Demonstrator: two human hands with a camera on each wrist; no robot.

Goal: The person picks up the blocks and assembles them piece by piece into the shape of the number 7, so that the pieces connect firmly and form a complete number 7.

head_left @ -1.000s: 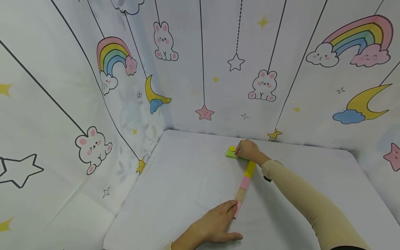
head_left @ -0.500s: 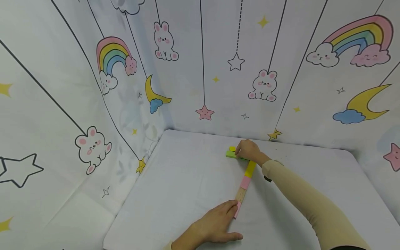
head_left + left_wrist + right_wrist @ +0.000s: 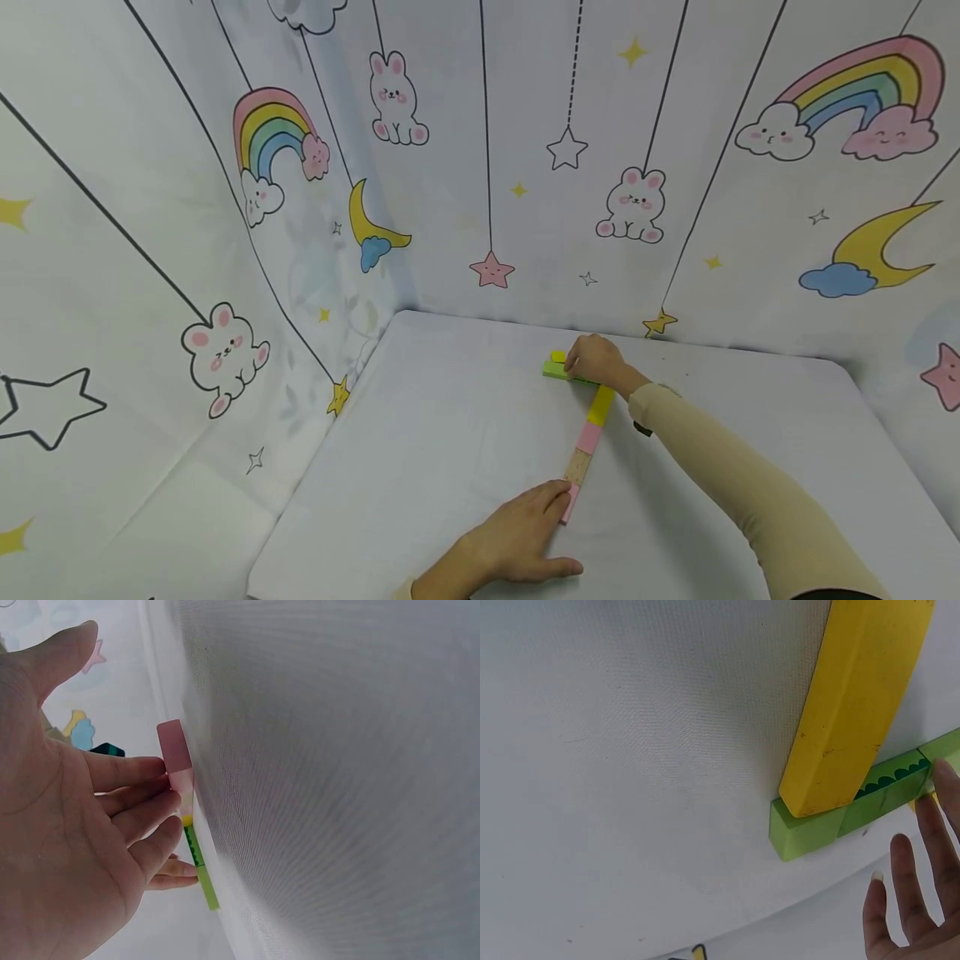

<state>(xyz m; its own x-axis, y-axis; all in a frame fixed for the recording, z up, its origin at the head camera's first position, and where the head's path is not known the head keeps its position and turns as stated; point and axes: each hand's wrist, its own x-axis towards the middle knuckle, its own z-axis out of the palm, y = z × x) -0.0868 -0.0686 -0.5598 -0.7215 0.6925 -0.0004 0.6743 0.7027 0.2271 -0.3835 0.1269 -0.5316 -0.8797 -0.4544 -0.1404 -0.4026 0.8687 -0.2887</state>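
A green block (image 3: 554,370) at the far side of the table is pinched by my right hand (image 3: 596,360); the thumb lies on its near face. Beside it a green block with a dark scalloped edge (image 3: 892,782) continues the row, its right end meeting a long yellow block (image 3: 847,712). From there a line runs toward me: yellow, a pink block (image 3: 588,437), a wood-coloured block (image 3: 577,467) and a nearest pink block (image 3: 175,746). My left hand (image 3: 528,533) touches that nearest block with straight fingertips, thumb spread away. A small yellow block (image 3: 558,357) sits behind the green row.
The blocks lie on a white-covered table (image 3: 420,433). A white cloth (image 3: 450,167) printed with rabbits, rainbows and stars closes in the back and sides. My right sleeve (image 3: 735,492) spans the table's right half, with a dark item (image 3: 642,429) at the wrist.
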